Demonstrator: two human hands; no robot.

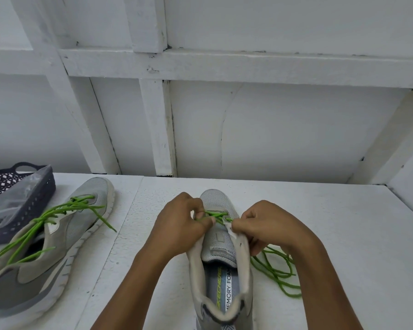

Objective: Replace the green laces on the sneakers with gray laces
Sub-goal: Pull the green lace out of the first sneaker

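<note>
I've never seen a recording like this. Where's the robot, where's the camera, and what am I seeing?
No robot here: a person works with bare hands, filmed by one camera worn on their head, looking down. On the white table stands the middle sneaker, toe pointing away. The left hand pinches its green lace at the front eyelets; the right hand grips the sneaker's edge beside them. The freed lace lies looped at the right. At left lies a second sneaker with loose green laces, beside a dark basket holding a clear bag.
</note>
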